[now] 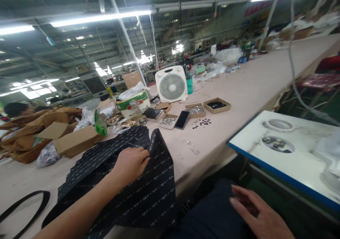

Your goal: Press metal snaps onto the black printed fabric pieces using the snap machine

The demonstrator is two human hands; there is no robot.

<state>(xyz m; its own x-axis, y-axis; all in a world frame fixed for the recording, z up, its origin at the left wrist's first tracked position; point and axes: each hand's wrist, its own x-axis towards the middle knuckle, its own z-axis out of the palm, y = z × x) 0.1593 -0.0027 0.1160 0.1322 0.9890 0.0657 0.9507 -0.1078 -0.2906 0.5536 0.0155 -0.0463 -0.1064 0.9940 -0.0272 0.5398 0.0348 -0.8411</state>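
My left hand (pixel 130 164) lies on a black fabric piece with rows of small white lettering (pixel 148 193), spread over the near edge of a long pale table (pixel 247 86). Its fingers are curled round a raised fold of that fabric. My right hand (pixel 256 212) rests lower right on my dark-trousered lap, fingers stretched out flat, holding nothing.
Small cardboard trays of metal parts (pixel 195 109), a dark phone (pixel 182 119), scattered black buttons (pixel 203 122), a white fan (pixel 171 84), cardboard boxes (pixel 77 140) and brown cloth (pixel 39 125) sit on the table. A white blue-edged machine table (pixel 287 150) stands right. A person works far left.
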